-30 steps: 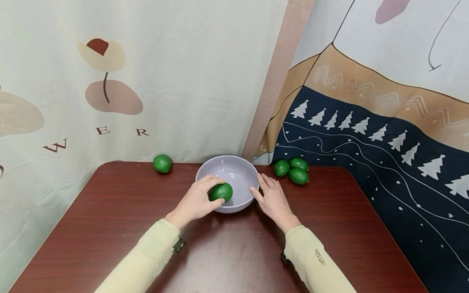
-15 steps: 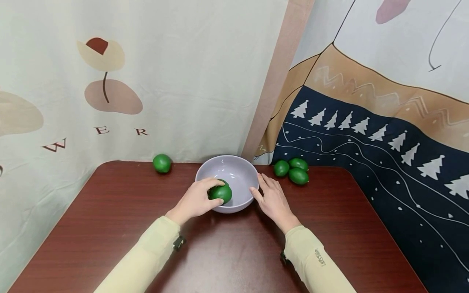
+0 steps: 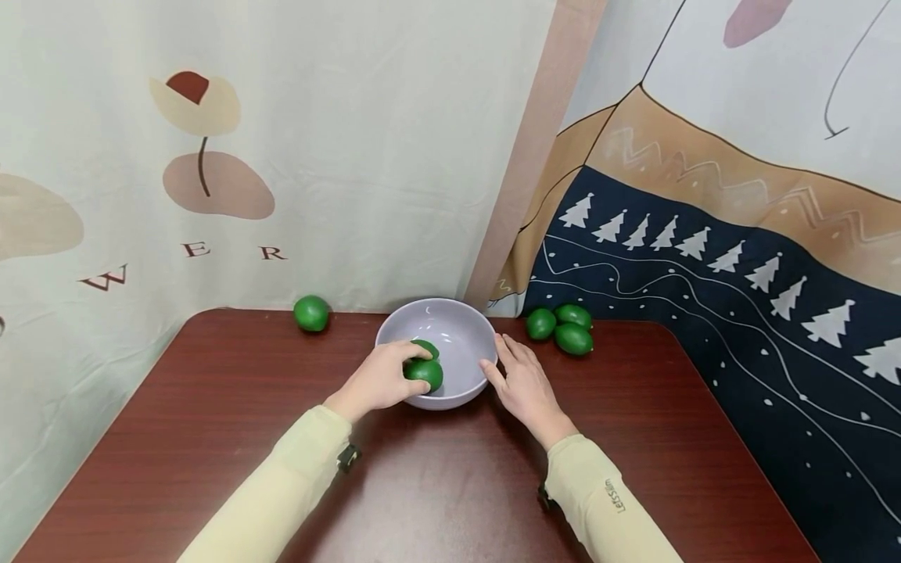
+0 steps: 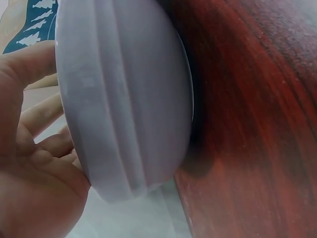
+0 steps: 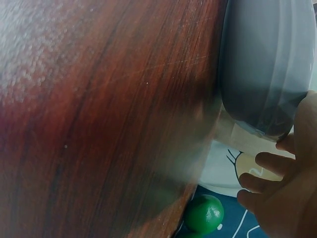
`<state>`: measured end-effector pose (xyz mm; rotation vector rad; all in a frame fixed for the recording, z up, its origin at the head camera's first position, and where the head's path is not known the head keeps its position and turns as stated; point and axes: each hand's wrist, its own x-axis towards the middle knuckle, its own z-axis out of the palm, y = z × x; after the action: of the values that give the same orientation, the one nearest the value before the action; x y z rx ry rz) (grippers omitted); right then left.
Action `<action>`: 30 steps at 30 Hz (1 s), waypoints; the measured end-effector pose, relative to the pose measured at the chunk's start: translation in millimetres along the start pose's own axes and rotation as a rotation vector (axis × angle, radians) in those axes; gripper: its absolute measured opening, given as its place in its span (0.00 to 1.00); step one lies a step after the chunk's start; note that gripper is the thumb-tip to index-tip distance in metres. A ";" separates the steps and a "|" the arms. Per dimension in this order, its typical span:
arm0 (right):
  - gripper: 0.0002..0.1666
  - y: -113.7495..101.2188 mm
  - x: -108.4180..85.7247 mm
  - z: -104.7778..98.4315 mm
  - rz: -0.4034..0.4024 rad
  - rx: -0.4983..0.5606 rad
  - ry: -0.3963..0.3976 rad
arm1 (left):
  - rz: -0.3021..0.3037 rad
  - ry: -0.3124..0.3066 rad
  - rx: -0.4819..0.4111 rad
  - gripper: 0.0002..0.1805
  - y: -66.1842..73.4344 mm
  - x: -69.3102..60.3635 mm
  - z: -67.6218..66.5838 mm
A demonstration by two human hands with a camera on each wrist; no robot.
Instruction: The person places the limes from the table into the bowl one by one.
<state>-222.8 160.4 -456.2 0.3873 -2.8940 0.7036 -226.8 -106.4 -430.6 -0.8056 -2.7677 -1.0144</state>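
A pale lilac bowl (image 3: 468,344) stands on the table, with two green limes at its left inner side. My left hand (image 3: 380,379) reaches over the bowl's left rim, thumb and fingers curved round the nearer lime (image 3: 425,376). Just behind it, the other lime (image 3: 425,347) shows partly. In the left wrist view the bowl wall (image 4: 124,99) hides both limes and some of the left hand's fingers. My right hand (image 3: 524,383) rests against the bowl's right side with fingers extended; the right wrist view shows its fingers (image 5: 272,163) by the bowl's outer wall (image 5: 267,64).
One lime (image 3: 311,313) sits by the back edge of the dark red wooden table (image 3: 246,391), left of the bowl. Three limes (image 3: 573,338) cluster at the back right. Printed curtains (image 3: 380,156) hang directly behind the table.
My left hand has lowered its lime slightly down and left inside the bowl. The second lime behind it has come into view. My right hand has stayed put.
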 end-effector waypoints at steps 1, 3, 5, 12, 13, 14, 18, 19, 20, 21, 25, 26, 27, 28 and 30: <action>0.39 0.3 0.0 0.5 -0.007 -0.004 0.005 | -0.003 -0.005 0.004 0.22 0.1 0.5 -0.2; 0.38 0.7 0.2 1.4 -0.016 -0.009 0.014 | -0.011 -0.017 0.011 0.22 0.5 1.7 -0.6; 0.38 0.9 0.0 1.9 -0.024 -0.013 0.024 | -0.014 -0.029 0.027 0.22 1.7 2.7 -1.3; 0.38 2.1 0.6 2.8 -0.024 -0.014 0.028 | -0.019 -0.084 0.103 0.21 5.7 7.2 -3.3; 0.38 2.0 0.6 2.7 -0.024 -0.014 0.028 | -0.017 -0.089 0.113 0.21 6.1 7.9 -3.6; 0.38 2.1 0.7 2.7 -0.022 -0.013 0.025 | -0.015 -0.095 0.119 0.21 6.5 8.5 -3.9; 0.38 1.9 0.3 2.4 -0.027 -0.012 0.030 | -0.013 -0.106 0.142 0.20 7.8 9.8 -4.7; 0.38 1.7 0.3 2.4 -0.024 -0.009 0.028 | -0.015 -0.109 0.146 0.20 7.8 10.3 -4.5; 0.38 1.4 0.1 2.2 -0.023 -0.007 0.028 | -0.016 -0.111 0.150 0.20 8.2 10.4 -4.6; 0.38 1.3 0.1 2.3 -0.023 -0.006 0.029 | -0.017 -0.111 0.156 0.20 8.4 10.6 -4.5; 0.38 0.9 0.3 2.3 -0.022 -0.002 0.028 | -0.022 -0.107 0.162 0.20 9.4 11.5 -4.0; 0.38 1.1 0.3 2.3 -0.023 -0.003 0.028 | -0.024 -0.105 0.161 0.20 9.8 11.5 -4.1; 0.38 1.2 0.3 2.4 -0.023 -0.004 0.029 | -0.029 -0.104 0.161 0.20 10.0 11.4 -4.1; 0.38 1.2 0.2 2.2 -0.022 -0.005 0.028 | -0.033 -0.104 0.159 0.20 10.2 11.4 -4.1; 0.38 1.0 0.1 2.1 -0.021 -0.008 0.026 | -0.043 -0.105 0.159 0.20 10.7 11.0 -4.3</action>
<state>-223.3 160.2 -458.5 0.4043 -2.8626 0.6885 -231.3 -97.3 -418.3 -0.8018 -2.9201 -0.7662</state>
